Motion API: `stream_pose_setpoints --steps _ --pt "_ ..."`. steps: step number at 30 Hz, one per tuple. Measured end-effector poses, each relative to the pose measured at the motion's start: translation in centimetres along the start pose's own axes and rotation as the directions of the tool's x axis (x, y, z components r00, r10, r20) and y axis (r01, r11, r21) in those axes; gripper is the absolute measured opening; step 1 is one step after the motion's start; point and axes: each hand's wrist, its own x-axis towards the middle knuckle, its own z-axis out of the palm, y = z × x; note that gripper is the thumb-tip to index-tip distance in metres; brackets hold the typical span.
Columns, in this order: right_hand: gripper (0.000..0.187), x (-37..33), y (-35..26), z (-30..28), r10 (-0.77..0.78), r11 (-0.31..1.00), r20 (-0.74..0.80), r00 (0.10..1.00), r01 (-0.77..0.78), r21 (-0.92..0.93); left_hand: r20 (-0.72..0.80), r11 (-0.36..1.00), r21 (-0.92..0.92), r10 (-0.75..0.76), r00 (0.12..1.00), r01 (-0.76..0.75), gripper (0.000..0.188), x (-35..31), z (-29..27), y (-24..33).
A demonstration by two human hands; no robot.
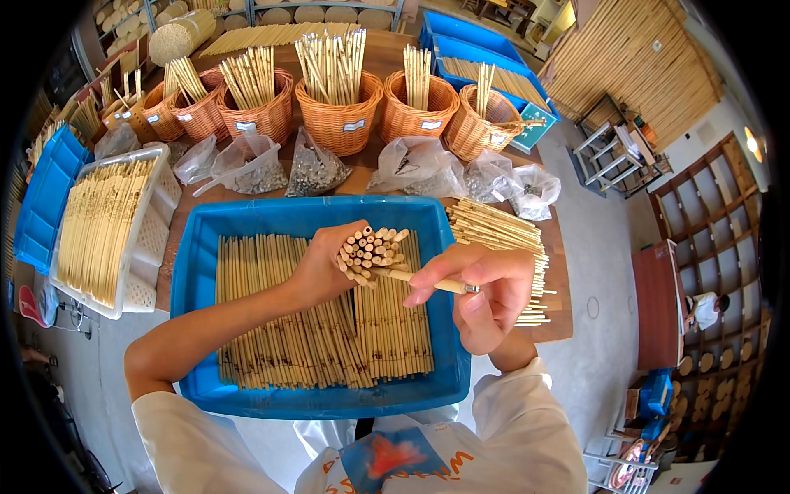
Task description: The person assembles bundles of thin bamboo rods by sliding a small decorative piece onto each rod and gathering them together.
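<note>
My left hand is closed around a bundle of thin bamboo sticks, their cut ends facing up. In the fingers of my right hand, a single bamboo stick lies nearly level, with a small silvery metal piece at its right end. Its left end reaches to the edge of the bundle. Both hands are above a blue plastic bin, where many similar sticks lie side by side in two sections.
Wicker baskets of upright sticks stand along the table's far side. Before them sit clear bags of small metal parts. Loose sticks lie right of the bin. At left is a white crate of sticks; a blue bin stands far right.
</note>
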Motion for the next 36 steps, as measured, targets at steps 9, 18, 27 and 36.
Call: stream_pose_setpoints --steps 9,18,27,36 --pt "0.025 0.1 0.5 -0.2 -0.099 0.991 -0.011 0.995 0.097 -0.095 0.011 1.000 0.010 -0.004 1.000 0.004 0.034 -0.1 -0.1 -0.4" --pt "0.025 0.2 0.2 0.2 -0.061 0.994 -0.073 0.995 0.054 -0.094 -0.005 1.000 0.007 0.006 1.000 -0.006 0.032 -0.1 0.0 0.0" --pt "0.027 0.2 -0.4 0.3 -0.058 0.960 -0.070 0.996 0.037 -0.277 -0.025 0.997 0.081 0.018 1.000 -0.016 0.033 0.0 0.0 0.3" --pt "0.025 0.7 0.3 -0.4 -0.105 0.874 0.072 0.992 0.126 -0.470 -0.019 0.998 0.060 -0.003 1.000 0.005 0.043 -0.1 -0.1 0.0"
